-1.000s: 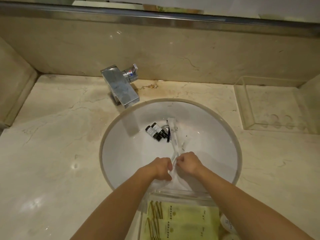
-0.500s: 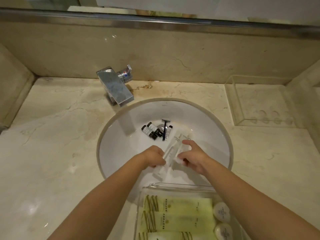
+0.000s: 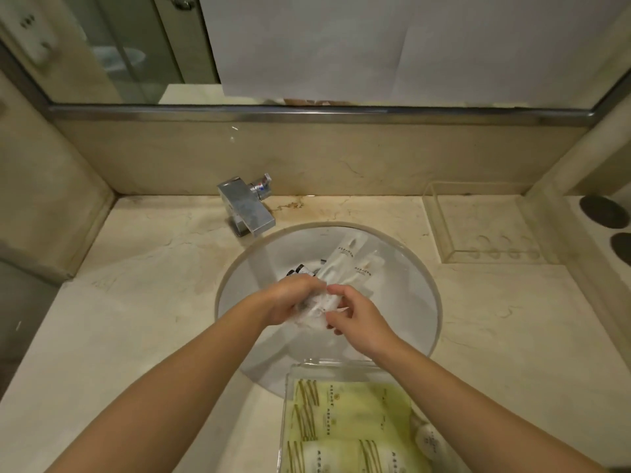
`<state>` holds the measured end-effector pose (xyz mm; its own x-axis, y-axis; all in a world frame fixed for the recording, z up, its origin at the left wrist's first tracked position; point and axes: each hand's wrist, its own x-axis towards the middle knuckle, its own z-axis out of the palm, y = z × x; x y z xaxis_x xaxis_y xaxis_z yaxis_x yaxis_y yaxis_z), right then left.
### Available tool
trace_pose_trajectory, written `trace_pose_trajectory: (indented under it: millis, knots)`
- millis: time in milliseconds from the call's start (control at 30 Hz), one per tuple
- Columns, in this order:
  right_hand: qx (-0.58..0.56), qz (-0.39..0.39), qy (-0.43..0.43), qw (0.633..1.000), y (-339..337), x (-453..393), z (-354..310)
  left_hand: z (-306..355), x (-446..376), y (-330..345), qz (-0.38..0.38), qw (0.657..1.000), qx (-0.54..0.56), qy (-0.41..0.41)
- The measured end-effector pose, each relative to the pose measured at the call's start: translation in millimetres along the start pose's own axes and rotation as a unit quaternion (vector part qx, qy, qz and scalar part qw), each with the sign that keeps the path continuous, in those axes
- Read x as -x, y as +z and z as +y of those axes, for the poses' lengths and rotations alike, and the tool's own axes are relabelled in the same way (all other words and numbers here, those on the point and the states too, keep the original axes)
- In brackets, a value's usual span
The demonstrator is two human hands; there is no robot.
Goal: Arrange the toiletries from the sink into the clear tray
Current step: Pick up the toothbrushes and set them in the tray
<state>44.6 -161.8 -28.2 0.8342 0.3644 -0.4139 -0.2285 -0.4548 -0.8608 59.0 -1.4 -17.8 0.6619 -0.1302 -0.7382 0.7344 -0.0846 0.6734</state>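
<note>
Over the round white sink (image 3: 409, 322), my left hand (image 3: 290, 303) and my right hand (image 3: 355, 314) both grip the near ends of clear wrapped toiletry packets (image 3: 345, 261). The packets stick up and away from me toward the sink's back rim. Small dark bottles (image 3: 302, 269) lie in the basin just behind my left hand, partly hidden. The clear tray (image 3: 327, 366) sits at the sink's near edge. It holds pale green packets (image 3: 348, 401) and round white items (image 3: 432, 442).
A chrome faucet (image 3: 247, 213) stands at the sink's back left. Another clear tray (image 3: 485, 230) rests on the marble counter at back right. Two dark round discs (image 3: 606, 213) lie at the far right. A mirror runs above the backsplash.
Both hands have lifted the wrapped packets off the basin floor, so their far ends now point up toward the back rim. The camera view has tilted upward, showing the mirror.
</note>
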Motion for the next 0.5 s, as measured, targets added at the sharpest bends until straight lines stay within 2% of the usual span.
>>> trace_pose_trajectory:
  millis: [100,233,300,367,400,433,500]
  knots:
    - [0.088,-0.041,-0.042,0.994,-11,14,-5,4,13,-6,0.001,0.998,-0.058,0.031]
    - [0.129,-0.051,-0.073,0.988,-22,34,-7,9,30,-10,-0.016,0.996,-0.075,0.047]
    - [0.110,0.056,-0.079,0.989,-29,42,-6,11,41,-11,-0.029,0.993,-0.105,0.053]
    - [0.060,0.219,-0.077,0.971,-42,47,-1,12,49,-15,-0.040,0.990,-0.127,0.055]
    - [0.025,0.277,-0.062,0.959,-49,49,0,12,52,-17,-0.047,0.988,-0.137,0.053]
    - [-0.013,0.303,-0.039,0.952,-57,50,0,11,55,-18,-0.057,0.987,-0.144,0.048]
    - [-0.068,0.282,0.013,0.957,-69,55,4,4,60,-17,-0.081,0.981,-0.170,0.033]
